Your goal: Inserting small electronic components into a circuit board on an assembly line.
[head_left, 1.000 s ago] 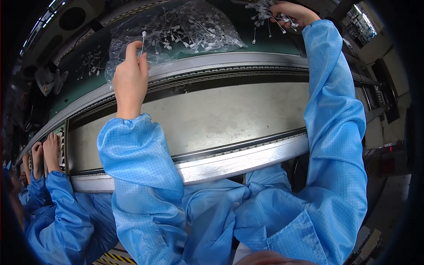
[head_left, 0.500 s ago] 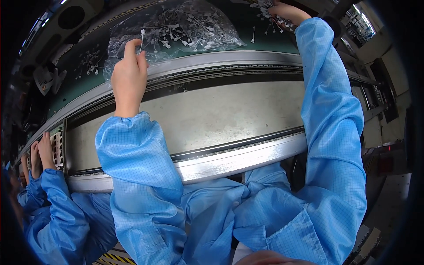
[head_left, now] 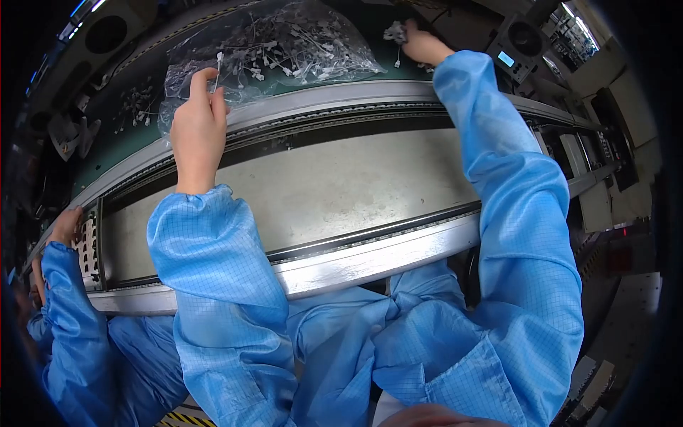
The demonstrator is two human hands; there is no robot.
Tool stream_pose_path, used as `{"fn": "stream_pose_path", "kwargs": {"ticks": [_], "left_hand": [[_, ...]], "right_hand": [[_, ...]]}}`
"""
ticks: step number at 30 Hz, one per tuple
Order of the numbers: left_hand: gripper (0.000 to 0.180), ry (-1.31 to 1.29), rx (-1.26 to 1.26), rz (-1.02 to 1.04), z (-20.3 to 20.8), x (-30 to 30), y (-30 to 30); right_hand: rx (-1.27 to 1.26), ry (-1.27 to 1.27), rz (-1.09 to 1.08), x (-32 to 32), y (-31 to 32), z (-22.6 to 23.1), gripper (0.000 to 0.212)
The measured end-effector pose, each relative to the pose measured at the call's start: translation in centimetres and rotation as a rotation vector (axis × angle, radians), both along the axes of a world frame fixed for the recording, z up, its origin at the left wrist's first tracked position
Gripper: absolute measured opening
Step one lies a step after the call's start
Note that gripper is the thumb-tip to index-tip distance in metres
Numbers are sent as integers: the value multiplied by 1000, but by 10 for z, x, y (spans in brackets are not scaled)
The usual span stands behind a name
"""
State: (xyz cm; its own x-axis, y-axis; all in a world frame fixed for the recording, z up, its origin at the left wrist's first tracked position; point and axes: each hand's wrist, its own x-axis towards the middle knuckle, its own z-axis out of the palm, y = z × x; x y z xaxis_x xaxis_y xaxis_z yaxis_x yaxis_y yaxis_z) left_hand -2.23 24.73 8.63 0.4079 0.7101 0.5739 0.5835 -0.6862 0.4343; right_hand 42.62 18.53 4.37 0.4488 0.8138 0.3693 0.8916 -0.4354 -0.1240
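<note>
While pinching a thin white-tipped wire [head_left: 219, 62] in the left hand [head_left: 198, 132] (crinkled clear plastic bag [head_left: 245, 92] just beyond that grip), clasped bunched white connectors [head_left: 393, 33] in the right hand [head_left: 425, 48].

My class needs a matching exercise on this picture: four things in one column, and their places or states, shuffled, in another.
1. bare left hand
2. bare right hand
3. clear plastic bag
4. dark box with a round speaker

A. lies on the green surface
B. holds a clump of white connectors
C. shows a lit, pale-blue screen
D. pinches a single white-tipped lead

Pairs: 1-D, 2-B, 3-A, 4-C
</note>
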Motion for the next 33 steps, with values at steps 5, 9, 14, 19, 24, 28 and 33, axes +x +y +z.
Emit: {"fn": "stream_pose_path", "kwargs": {"ticks": [5,9,14,19,24,28,33], "left_hand": [[26,8,11,-8,-2,1,1],[26,8,9,3,-2,-2,0],[26,15,37,2,-1,1,1],[26,13,50,5,0,0,2],[26,4,7,-5,0,-3,2],[26,7,1,-5,0,0,1],[26,0,7,-9,0,0,1]], "right_hand": [[-102,-29,-153,-17,9,-9,77],[-220,-48,-155,-36,-1,16,80],[-202,-593,157,-46,-27,25,72],[-163,-774,566,-39,-35,25,42],[-113,-516,648,-39,-31,24,24],[90,78,601,-24,-12,29,18],[321,679,437,-1,9,31,33]]}}
